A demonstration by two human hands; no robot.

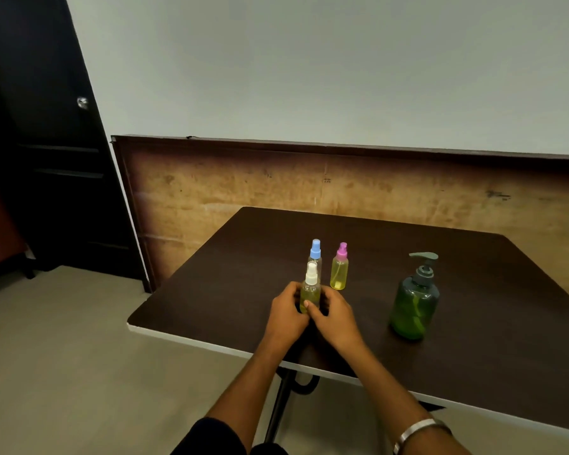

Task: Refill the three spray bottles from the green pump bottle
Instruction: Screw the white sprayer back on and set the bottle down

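Observation:
Three small spray bottles stand on the dark table. The white-capped bottle, holding yellowish liquid, is nearest me, upright. My left hand and my right hand both grip its lower body from either side. Right behind it stands the blue-capped bottle, mostly hidden. The pink-capped bottle, with yellow liquid, stands a little to the right. The green pump bottle with a grey pump head stands further right, apart from my hands.
A wooden board leans against the wall behind the table. A dark door is at the left. The table's front edge runs just under my wrists. A metal bracelet is on my right wrist.

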